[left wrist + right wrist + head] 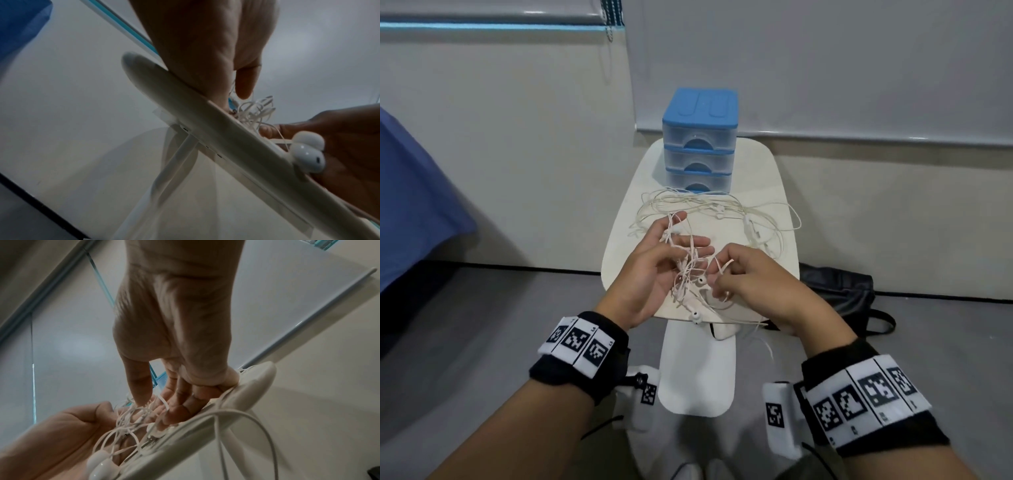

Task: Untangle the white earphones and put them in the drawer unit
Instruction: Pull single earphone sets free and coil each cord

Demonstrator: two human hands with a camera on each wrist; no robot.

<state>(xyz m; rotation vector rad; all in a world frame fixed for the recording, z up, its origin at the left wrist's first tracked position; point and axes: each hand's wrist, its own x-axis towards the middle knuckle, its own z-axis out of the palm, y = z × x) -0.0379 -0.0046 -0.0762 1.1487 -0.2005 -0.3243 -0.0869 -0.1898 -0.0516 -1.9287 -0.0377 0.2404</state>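
Observation:
The white earphones (690, 274) lie as a tangle of thin cables across the small white table (763, 178), with loose loops reaching toward the blue drawer unit (698, 144) at the far end. All three of its clear drawers are closed. My left hand (685, 233) holds part of the tangle at the near edge, cables looped over its fingers. My right hand (717, 274) pinches a cable loop beside it. Two earbuds (306, 154) dangle at the table edge; the cables (131, 421) bunch between both hands.
A black bag (839, 291) lies on the floor to the right of the table. Blue cloth (414, 205) covers something at the left. One cable (257, 426) hangs off the table's near edge. A wall with blinds stands behind the drawer unit.

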